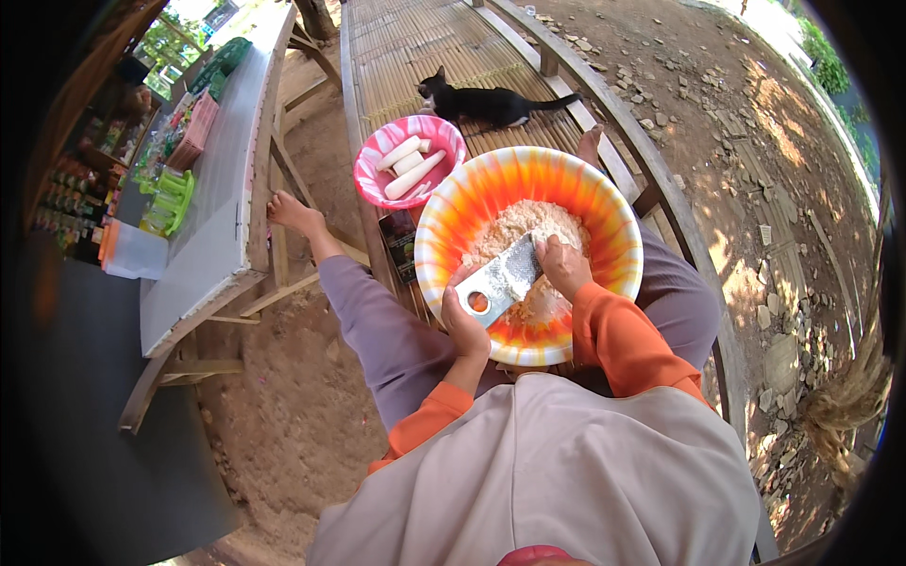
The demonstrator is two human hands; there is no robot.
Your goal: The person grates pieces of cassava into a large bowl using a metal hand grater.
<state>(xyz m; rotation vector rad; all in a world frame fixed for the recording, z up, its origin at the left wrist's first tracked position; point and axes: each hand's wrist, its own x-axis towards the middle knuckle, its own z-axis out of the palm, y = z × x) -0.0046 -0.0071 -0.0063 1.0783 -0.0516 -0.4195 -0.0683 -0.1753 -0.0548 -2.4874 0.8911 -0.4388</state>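
Flat perforated metal grater (502, 281) is gripped at its lower end by left hand (464, 321), tilted inside large orange-and-white plastic bowl (444, 222) on the lap. Right hand (563, 265) is closed at grater's top edge over pale grated mound (524, 226); what it pinches cannot be told. Pink bowl of peeled white roots (408, 160) sits just behind.

a small dark rectangular packet (400, 243) lies on the slatted bench just left of the orange bowl (604, 212), below the pink bowl (377, 151).

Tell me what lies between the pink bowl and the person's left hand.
In the head view, a small dark packet on the bamboo bench, then the orange bowl's rim.
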